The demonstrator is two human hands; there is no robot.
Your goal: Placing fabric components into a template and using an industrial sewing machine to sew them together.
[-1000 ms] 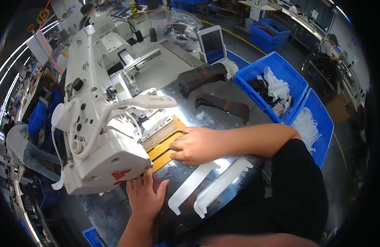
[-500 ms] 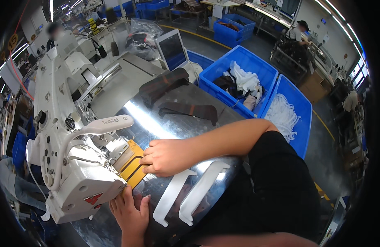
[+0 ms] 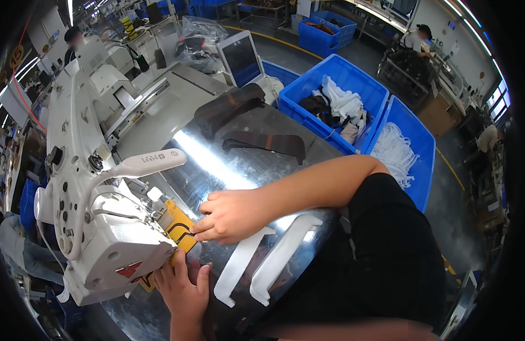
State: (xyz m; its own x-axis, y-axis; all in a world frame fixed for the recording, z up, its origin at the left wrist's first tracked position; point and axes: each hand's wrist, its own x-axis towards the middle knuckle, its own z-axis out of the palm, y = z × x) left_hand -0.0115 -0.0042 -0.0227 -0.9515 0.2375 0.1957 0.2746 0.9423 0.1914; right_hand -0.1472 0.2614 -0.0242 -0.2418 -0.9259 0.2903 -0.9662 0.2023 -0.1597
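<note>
Steel table; sewing machine hides left hand fingertips.

Bright, even factory light falls from overhead strip lamps. A hard white streak of glare runs across the polished steel table top, just beyond the right hand. Shadows are soft. Near the hands focus is crisp; toward the black circular rim, straight edges bow and distant figures blur.
</note>
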